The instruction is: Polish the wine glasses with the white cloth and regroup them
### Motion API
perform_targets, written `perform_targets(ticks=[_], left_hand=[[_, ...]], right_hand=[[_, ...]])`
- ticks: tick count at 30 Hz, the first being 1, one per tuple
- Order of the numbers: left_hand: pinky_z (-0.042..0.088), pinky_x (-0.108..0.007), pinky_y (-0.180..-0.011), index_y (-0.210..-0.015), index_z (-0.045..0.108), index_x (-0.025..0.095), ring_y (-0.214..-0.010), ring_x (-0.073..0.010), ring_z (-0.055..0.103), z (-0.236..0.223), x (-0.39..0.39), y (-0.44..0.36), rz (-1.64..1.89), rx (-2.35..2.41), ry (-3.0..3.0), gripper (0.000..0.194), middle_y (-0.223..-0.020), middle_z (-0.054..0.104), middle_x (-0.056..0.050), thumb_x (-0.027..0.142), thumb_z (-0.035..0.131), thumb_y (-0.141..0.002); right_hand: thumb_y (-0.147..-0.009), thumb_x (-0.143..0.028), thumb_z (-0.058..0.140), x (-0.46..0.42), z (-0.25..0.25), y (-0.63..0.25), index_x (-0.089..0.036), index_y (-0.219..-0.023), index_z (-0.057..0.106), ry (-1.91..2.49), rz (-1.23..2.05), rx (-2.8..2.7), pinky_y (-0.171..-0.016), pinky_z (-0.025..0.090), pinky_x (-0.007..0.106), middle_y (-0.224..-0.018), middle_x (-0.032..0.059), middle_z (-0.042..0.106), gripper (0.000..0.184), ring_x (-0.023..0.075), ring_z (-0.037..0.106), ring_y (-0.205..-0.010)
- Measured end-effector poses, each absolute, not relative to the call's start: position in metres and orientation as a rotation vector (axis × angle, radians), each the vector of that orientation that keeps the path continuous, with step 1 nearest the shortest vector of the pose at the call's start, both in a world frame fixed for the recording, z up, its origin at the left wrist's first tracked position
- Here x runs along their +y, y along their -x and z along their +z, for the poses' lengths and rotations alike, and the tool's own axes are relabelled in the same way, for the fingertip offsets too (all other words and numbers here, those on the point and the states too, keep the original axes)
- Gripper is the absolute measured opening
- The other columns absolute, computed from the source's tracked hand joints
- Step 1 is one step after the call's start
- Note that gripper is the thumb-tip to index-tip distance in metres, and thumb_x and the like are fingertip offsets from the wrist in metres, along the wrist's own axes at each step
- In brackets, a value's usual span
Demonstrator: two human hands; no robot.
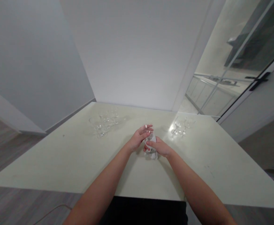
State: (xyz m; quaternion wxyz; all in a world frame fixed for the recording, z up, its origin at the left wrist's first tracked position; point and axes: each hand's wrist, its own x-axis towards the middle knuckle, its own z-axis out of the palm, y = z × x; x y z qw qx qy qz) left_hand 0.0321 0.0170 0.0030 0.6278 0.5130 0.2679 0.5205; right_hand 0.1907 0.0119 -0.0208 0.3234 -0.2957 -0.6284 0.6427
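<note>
Near the middle of the table, both my hands are closed about one clear glass (148, 135). My left hand (139, 136) grips it at its upper part, fingers round the far side. A white cloth (154, 139) is bunched in my right hand (159, 146), which presses it against the glass's side. Part of the cloth hangs below the fingers, close above the tabletop. The lower part of the glass is mostly hidden by the cloth and fingers, so I cannot tell its full shape.
Several clear stemmed glasses (101, 126) stand on the pale table (80, 162) at the left. More stemmed glasses (179, 128) stand at the right. A white wall (132, 62) rises behind the table's far edge. A glass door with a black handle (260, 81) is at the right.
</note>
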Motion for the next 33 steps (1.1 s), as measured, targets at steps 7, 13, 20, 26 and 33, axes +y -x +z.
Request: perform_targets(ticks=[7,13,20,26,33], left_hand=[[0.047,-0.028,-0.079,-0.117,0.061,0.018,-0.091,-0.0172,0.06,-0.005,0.025,-0.031,1.299,0.711,-1.256,0.058,-0.103,0.064,-0.008,0.036,0.082,-0.067],[0.046,-0.033,-0.086,-0.122,0.06,0.017,-0.098,-0.0218,0.061,-0.002,0.02,-0.027,1.173,0.544,-1.2,0.063,-0.109,0.066,-0.012,0.042,0.08,-0.068],[0.047,-0.027,-0.077,-0.113,0.06,0.017,-0.082,-0.0136,0.062,-0.005,0.029,-0.032,1.438,0.859,-1.144,0.055,-0.094,0.066,-0.004,0.04,0.081,-0.067],[0.049,-0.028,-0.079,-0.115,0.06,0.017,-0.089,-0.0165,0.066,-0.001,0.028,-0.028,1.433,0.606,-0.976,0.054,-0.107,0.069,-0.01,0.05,0.074,-0.074],[0.052,-0.03,-0.083,-0.123,0.055,0.023,-0.103,-0.0175,0.064,0.001,0.033,-0.017,1.621,0.489,-0.942,0.053,-0.13,0.06,-0.011,0.048,0.071,-0.079]], right_hand=[[-0.079,-0.049,0.067,0.018,-0.023,-0.188,-0.019,-0.083,0.059,1.06,1.18,-1.727,-0.06,0.043,0.028,-0.069,0.0007,0.06,0.032,0.0146,0.053,-0.061],[-0.079,-0.063,0.062,0.013,-0.019,-0.193,-0.018,-0.074,0.055,0.818,1.616,-1.721,-0.06,0.044,0.028,-0.062,0.0003,0.056,0.046,0.0152,0.055,-0.06],[-0.085,-0.049,0.06,0.022,-0.033,-0.185,-0.018,-0.092,0.06,0.961,1.195,-1.735,-0.061,0.043,0.025,-0.073,0.0001,0.061,0.031,0.0134,0.053,-0.064],[-0.078,-0.059,0.066,0.017,-0.019,-0.186,-0.017,-0.085,0.061,0.767,1.727,-1.186,-0.058,0.049,0.028,-0.065,0.0018,0.065,0.044,0.017,0.062,-0.06],[-0.094,-0.049,0.046,0.028,-0.021,-0.182,-0.017,-0.092,0.062,0.771,1.738,-0.518,-0.072,0.057,0.032,-0.082,0.0061,0.072,0.036,0.019,0.069,-0.073]])
